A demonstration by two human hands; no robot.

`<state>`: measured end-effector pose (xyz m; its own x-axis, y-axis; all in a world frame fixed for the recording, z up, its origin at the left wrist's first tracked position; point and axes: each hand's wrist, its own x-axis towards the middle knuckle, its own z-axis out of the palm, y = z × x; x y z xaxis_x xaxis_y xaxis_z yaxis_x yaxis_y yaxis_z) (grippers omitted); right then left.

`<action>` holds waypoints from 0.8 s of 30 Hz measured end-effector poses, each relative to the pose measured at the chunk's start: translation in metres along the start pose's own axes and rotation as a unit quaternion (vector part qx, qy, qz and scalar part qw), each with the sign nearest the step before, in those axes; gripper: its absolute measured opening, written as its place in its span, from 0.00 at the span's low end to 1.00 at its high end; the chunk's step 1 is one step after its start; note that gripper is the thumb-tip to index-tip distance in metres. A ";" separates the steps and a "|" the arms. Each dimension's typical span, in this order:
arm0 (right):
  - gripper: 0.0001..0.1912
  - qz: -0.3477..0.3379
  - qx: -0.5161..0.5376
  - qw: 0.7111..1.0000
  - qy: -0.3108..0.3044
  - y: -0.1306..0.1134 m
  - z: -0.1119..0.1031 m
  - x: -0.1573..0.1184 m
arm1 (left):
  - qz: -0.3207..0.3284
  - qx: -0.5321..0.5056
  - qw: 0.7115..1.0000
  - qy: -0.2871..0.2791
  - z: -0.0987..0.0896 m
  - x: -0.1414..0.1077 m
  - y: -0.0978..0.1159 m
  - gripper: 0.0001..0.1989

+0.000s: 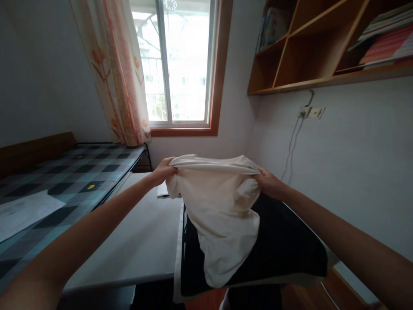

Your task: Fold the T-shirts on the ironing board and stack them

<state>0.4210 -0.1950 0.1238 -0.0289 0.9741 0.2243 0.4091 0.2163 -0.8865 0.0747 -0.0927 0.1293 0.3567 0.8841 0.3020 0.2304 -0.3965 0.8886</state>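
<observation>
A white garment (222, 206), which looks like a T-shirt, is stretched between my two hands above the table. My left hand (165, 170) is closed on its upper left corner. Its upper right corner is gripped by my right hand (269, 183). The top edge is pulled nearly straight, while the lower part hangs in loose folds over a black cloth with a pale border (284, 241). That cloth lies on the right part of the white table (138, 232) and reaches over its front edge.
On the left stands a bed with a checked mattress (106, 168) and a sheet of paper (26, 211) on it. A wooden shelf (309, 56) hangs on the right wall, above a socket (314, 113) with cords. Behind the table are a window (183, 69) and a flowered curtain (119, 73).
</observation>
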 end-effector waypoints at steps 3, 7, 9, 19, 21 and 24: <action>0.24 0.038 0.081 0.996 0.006 -0.018 -0.005 0.000 | -0.087 -0.074 0.990 -0.085 -0.006 -0.007 0.013 0.20; 0.22 0.118 -0.012 0.975 -0.188 -0.029 -0.021 -0.011 | -0.166 0.050 0.933 -0.315 -0.015 -0.024 0.016 0.20; 0.23 0.152 -0.095 0.930 -0.320 -0.026 -0.026 -0.019 | -0.146 0.183 0.912 -0.337 -0.014 -0.030 0.009 0.19; 0.18 0.157 -0.021 0.950 -0.270 0.019 0.011 -0.043 | -0.081 0.188 0.959 -0.194 0.025 -0.029 -0.029 0.03; 0.21 0.174 0.050 0.956 -0.233 0.025 0.014 -0.047 | -0.130 0.108 0.963 -0.210 0.025 -0.033 -0.031 0.10; 0.23 0.184 0.003 0.956 -0.228 0.032 0.013 -0.052 | -0.202 0.078 0.934 -0.285 0.019 -0.041 -0.029 0.20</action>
<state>0.4240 -0.2376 0.0792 -0.2794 0.9113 -0.3026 0.4624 -0.1485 -0.8742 0.0703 -0.1224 0.0845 0.6261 0.7119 -0.3182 0.5626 -0.1298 0.8165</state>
